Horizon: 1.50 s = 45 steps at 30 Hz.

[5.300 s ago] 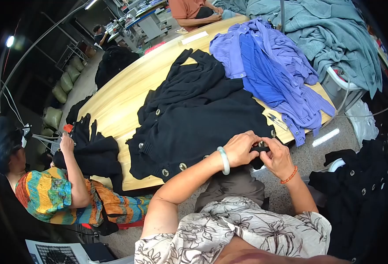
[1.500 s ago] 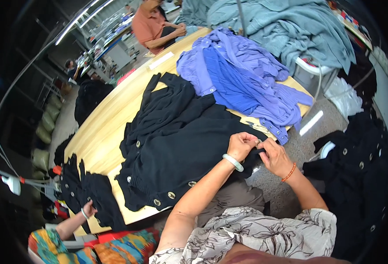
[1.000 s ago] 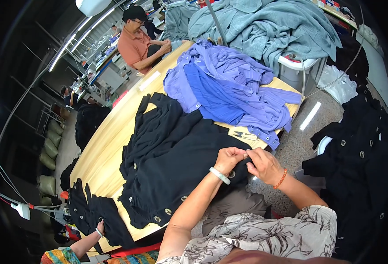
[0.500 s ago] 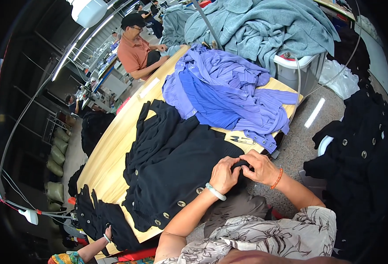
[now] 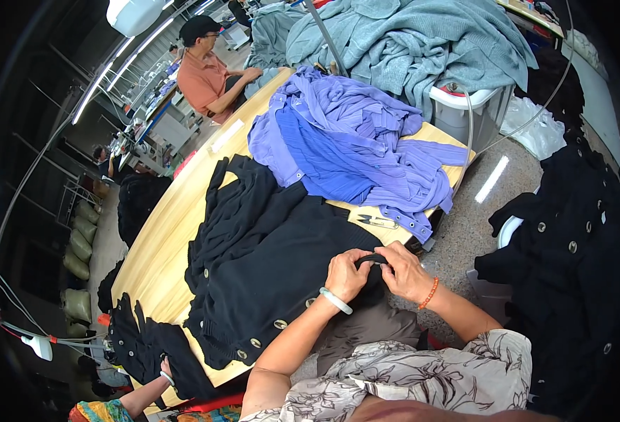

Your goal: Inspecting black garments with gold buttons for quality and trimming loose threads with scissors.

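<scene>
A black knit cardigan with large round buttons along its lower edge is spread over the near part of the table. At its right end, my left hand and my right hand pinch a narrow folded edge of it, which shows as a short dark strip between my fingers. Both hands are closed on this edge, a small gap apart. Just beyond them, a pair of thread snips lies on the wood. A heap of purple cardigans sits behind the black one.
The pale wooden table has a curved look. Grey-green knits overflow a plastic bin at the back. More black cardigans hang at the right. A co-worker in orange sits far left; another person's hand touches black cloth near left.
My hands still pinch the black edge; more of the strip shows between them now. The whole view has shifted slightly. The co-worker in orange has turned their head toward the right.
</scene>
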Available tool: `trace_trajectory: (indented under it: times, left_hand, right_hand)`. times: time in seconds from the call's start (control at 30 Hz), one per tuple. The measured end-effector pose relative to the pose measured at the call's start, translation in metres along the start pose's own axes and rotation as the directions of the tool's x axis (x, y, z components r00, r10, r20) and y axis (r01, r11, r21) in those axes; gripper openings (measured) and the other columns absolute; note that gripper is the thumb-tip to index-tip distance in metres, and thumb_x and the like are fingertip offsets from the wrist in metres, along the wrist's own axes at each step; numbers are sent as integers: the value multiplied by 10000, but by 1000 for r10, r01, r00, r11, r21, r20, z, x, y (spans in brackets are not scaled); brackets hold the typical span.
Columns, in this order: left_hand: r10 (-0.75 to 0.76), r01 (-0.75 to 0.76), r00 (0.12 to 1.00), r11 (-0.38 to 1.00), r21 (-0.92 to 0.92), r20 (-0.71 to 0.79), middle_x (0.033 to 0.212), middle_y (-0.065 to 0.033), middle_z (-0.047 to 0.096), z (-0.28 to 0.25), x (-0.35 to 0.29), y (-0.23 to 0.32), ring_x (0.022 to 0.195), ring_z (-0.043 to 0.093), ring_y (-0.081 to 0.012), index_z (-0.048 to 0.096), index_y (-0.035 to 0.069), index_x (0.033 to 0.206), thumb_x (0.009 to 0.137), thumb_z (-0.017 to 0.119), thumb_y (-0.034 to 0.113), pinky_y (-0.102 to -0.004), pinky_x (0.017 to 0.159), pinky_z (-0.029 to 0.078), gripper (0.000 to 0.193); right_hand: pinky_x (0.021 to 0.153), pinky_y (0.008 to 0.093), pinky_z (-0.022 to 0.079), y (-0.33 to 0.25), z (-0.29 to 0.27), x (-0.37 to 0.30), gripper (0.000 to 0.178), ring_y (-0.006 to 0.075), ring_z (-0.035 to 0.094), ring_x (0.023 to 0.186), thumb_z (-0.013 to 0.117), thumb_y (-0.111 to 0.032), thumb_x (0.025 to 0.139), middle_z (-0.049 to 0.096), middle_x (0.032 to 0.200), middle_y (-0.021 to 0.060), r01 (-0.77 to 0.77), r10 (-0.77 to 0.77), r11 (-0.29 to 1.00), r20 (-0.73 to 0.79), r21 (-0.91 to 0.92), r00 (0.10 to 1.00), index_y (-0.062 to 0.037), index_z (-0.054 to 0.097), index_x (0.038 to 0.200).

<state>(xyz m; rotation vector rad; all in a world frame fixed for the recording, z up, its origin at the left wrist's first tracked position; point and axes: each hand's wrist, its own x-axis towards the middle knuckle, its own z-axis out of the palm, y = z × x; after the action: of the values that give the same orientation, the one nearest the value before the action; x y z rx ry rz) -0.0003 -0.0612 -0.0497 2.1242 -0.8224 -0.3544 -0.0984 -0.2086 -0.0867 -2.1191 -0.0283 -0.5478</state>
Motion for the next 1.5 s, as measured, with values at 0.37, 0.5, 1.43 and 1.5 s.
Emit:
trace_trajectory:
  times: [0.37,0.5,1.43,1.5]
  left_hand:
    - [240,-236,970,965,116,-25,845,-195,654,0,-9,-1,846,634,-373,664,-27,901,773,597,4,-411,761,505,147]
    - [269,-267,963,960,85,-5,831,-181,640,-3,-14,-1,843,622,-361,652,-20,900,772,585,-8,-404,766,495,145]
    - [148,274,775,798,537,-615,1190,-104,542,-107,-227,-82,1175,491,-311,554,109,1280,631,716,39,-478,1043,307,673]
    - [107,309,772,798,517,-627,1199,-99,532,-111,-227,-88,1214,469,-308,552,138,1282,639,727,41,-504,1065,294,674]
  right_hand:
    - [798,420,502,-4,-8,1,290,378,612,905,537,98,759,604,951,190,4,-4,1000,6,5,1000,30,631,1025]
    - [735,398,507,-11,-20,2,259,362,631,821,538,81,735,624,864,173,-1,-3,998,64,62,998,14,659,955]
    - [862,396,443,-70,-12,24,275,334,544,958,691,-121,814,574,985,151,159,-180,933,-37,-324,983,-16,603,1052]
    - [891,373,427,-90,-1,29,320,314,565,976,691,-86,807,605,1033,143,230,-254,905,-20,-358,967,-23,610,1110]
